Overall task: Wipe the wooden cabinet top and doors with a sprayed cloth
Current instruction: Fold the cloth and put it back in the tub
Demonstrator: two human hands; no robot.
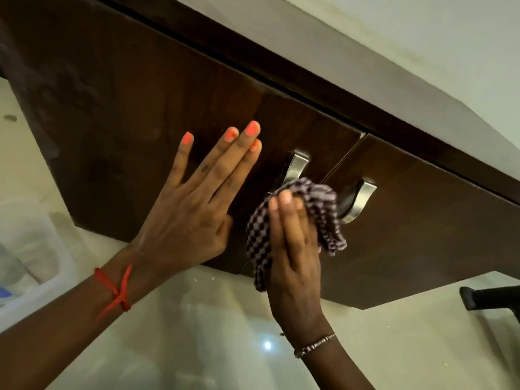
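Observation:
A dark wooden cabinet fills the upper view, with a left door (126,108), a right door (408,229) and a dark top slab (337,80). My left hand (194,209) lies flat on the left door, fingers straight and spread. My right hand (292,249) presses a bunched checked cloth (323,209) against the doors where they meet. The cloth sits between the two curved metal handles: the left handle (295,170) and the right handle (360,198). Part of the cloth is hidden under my fingers.
Glossy pale floor tiles (211,333) lie below the cabinet. A translucent plastic container (31,257) stands at the left edge. A black furniture leg (489,298) juts in at the right. A pale wall (422,38) rises behind the cabinet top.

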